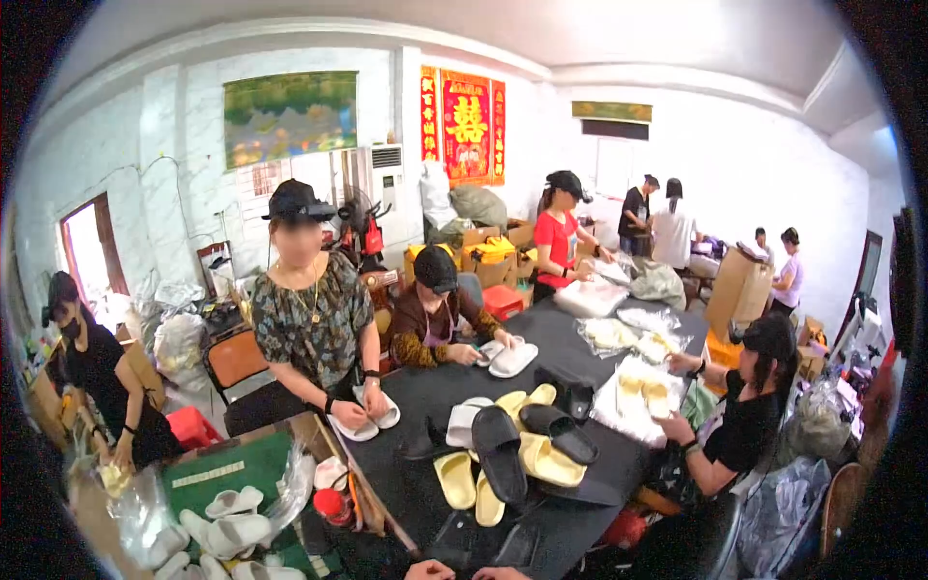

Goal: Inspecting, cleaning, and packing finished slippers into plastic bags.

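Observation:
At the lower edge, only the tops of my left hand and my right hand show, a short gap apart. The frame cuts off their fingers, so what they hold, if anything, is hidden. Just beyond them a pair of dark slippers lies on the black-covered table. Farther in is a loose pile: a large black slipper, another black slipper, a cream-yellow slipper and a white slipper. Neither hand touches the pile.
Left of the table, a green-lined bin holds several pale slippers, beside a red-capped container. Across the table, co-workers handle white slippers. A co-worker at right holds yellow slippers over plastic bags. Cartons stand behind.

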A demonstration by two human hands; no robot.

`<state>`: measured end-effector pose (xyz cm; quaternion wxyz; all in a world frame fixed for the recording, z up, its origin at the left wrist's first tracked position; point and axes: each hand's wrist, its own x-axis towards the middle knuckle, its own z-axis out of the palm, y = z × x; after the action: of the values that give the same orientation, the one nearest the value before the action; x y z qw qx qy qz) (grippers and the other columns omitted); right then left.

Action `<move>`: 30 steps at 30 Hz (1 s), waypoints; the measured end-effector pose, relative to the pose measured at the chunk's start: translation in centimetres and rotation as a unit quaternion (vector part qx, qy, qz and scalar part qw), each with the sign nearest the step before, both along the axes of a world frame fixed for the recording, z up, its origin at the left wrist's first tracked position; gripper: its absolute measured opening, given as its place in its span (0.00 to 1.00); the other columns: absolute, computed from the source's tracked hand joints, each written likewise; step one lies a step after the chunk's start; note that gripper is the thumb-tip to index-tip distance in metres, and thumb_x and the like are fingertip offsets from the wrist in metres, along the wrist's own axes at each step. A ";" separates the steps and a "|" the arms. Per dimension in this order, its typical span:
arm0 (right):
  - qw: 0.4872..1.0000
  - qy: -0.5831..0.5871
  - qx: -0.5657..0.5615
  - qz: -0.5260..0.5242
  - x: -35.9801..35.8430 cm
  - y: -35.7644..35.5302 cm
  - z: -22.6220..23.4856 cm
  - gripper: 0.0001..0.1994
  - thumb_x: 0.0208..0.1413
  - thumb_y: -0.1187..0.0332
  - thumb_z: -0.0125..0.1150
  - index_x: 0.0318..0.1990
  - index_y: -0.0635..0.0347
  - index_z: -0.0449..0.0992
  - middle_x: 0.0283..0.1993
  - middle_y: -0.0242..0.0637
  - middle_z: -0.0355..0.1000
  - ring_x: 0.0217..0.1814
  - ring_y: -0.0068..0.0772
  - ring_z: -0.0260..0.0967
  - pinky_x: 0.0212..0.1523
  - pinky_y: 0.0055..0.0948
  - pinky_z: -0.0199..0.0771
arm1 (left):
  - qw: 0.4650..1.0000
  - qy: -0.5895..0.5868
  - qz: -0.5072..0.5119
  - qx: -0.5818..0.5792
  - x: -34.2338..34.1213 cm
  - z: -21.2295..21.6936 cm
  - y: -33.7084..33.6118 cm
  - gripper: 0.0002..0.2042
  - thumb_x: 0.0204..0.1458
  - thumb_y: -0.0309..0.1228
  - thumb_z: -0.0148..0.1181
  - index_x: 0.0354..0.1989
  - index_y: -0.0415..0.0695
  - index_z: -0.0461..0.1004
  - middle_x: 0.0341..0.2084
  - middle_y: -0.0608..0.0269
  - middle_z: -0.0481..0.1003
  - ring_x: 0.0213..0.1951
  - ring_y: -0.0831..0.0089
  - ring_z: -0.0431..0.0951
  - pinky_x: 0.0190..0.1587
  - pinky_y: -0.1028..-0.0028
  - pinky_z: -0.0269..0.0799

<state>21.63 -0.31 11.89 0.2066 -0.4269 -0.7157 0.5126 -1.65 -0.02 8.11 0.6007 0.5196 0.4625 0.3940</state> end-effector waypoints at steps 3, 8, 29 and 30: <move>0.990 0.093 0.095 -0.039 -1.1 -0.3 -0.4 0.15 0.53 0.66 0.58 0.48 0.59 0.70 0.37 0.43 0.72 0.40 0.38 0.70 0.42 0.33 0.69 | 0.998 -0.020 -0.050 0.025 0.7 2.7 0.6 0.05 0.48 0.28 0.60 0.27 0.38 0.75 0.24 0.63 0.76 0.28 0.77 0.74 0.34 0.76 0.70; 0.991 0.081 -0.085 0.070 -2.6 1.3 -0.4 0.13 0.59 0.59 0.49 0.38 0.59 0.74 0.31 0.29 0.72 0.35 0.25 0.68 0.39 0.29 0.69 | 0.981 -0.111 -0.126 -0.099 2.5 7.9 3.0 0.07 0.54 0.28 0.55 0.34 0.35 0.70 0.34 0.58 0.75 0.34 0.75 0.73 0.39 0.74 0.69; 0.804 0.177 -0.002 -0.567 14.6 -4.3 8.3 0.17 0.62 0.65 0.42 0.21 0.62 0.66 0.12 0.27 0.54 0.13 0.17 0.50 0.15 0.19 0.48 | 0.770 0.495 -0.370 0.162 9.0 1.6 6.8 0.23 0.48 0.53 0.55 0.47 0.51 0.68 0.32 0.49 0.75 0.41 0.50 0.73 0.38 0.54 0.68; 0.797 0.183 0.005 -0.575 14.3 -4.2 8.7 0.17 0.62 0.65 0.42 0.21 0.62 0.66 0.12 0.27 0.54 0.13 0.17 0.50 0.15 0.19 0.48 | 0.785 0.473 -0.373 0.143 8.7 1.7 7.1 0.23 0.48 0.52 0.55 0.46 0.50 0.68 0.32 0.47 0.74 0.40 0.49 0.74 0.37 0.55 0.69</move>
<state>35.88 -4.49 20.62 0.5930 -0.6572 -0.2897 0.3640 7.08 7.08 9.76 0.3256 0.8531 0.3966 -0.0942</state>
